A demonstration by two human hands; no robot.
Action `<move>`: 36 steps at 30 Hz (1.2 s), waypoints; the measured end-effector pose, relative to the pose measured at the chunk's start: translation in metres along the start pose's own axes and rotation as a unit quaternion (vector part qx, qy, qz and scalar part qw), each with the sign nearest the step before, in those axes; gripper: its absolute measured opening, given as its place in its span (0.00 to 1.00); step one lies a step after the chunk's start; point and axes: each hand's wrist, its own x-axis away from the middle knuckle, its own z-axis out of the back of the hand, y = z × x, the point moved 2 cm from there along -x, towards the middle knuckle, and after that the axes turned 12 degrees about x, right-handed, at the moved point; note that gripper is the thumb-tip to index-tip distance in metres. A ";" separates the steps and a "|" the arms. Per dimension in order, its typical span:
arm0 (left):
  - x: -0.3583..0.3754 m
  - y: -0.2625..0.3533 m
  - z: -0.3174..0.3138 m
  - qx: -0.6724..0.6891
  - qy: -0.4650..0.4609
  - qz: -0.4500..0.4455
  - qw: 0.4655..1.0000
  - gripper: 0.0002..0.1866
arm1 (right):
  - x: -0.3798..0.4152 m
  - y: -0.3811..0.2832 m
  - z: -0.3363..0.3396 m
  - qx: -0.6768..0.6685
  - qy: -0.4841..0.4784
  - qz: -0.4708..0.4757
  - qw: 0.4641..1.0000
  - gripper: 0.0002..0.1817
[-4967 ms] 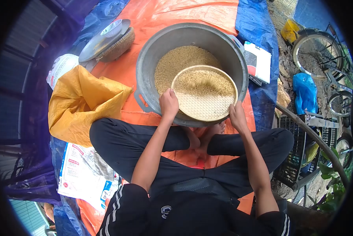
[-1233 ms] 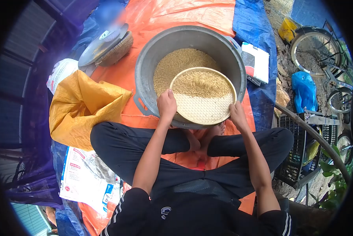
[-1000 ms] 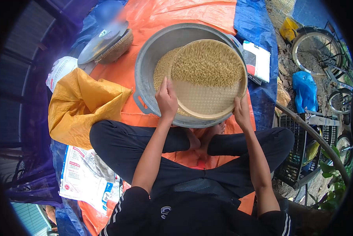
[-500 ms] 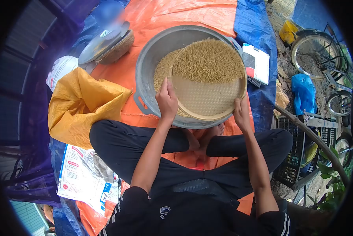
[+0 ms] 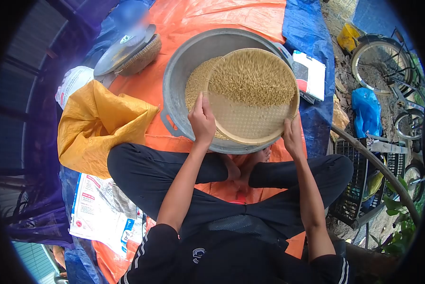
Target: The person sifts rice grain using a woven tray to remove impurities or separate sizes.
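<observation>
Both my hands grip a round woven winnowing basket (image 5: pixel 250 124) by its rim, above a large grey metal basin (image 5: pixel 178 78). My left hand (image 5: pixel 202 122) is closed on the rim's near left side, and my right hand (image 5: pixel 292 136) on its near right side. Unhusked-looking grain (image 5: pixel 250 78), blurred by motion, covers the far half of the basket; the near half shows bare weave. More grain (image 5: pixel 198 83) lies in the basin, partly hidden beneath the basket. My crossed legs rest just in front of the basin.
An orange tarp (image 5: pixel 174 19) lies under the basin, with blue tarp at its sides. A yellow sack (image 5: pixel 99 125) and a basket with a grey lid (image 5: pixel 139 54) are at left. Folded white bags (image 5: pixel 309 75), a black crate (image 5: pixel 347 189) and a bicycle (image 5: pixel 383 64) stand at right.
The grain in the basket has shifted and spread a little toward me, its near edge now looser. The basket has moved slightly, its far rim now showing. My hands keep their hold.
</observation>
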 end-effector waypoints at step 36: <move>0.003 -0.025 0.003 -0.115 -0.130 0.110 0.979 0.15 | 0.005 0.041 -0.014 0.011 -0.129 -0.131 0.983 0.14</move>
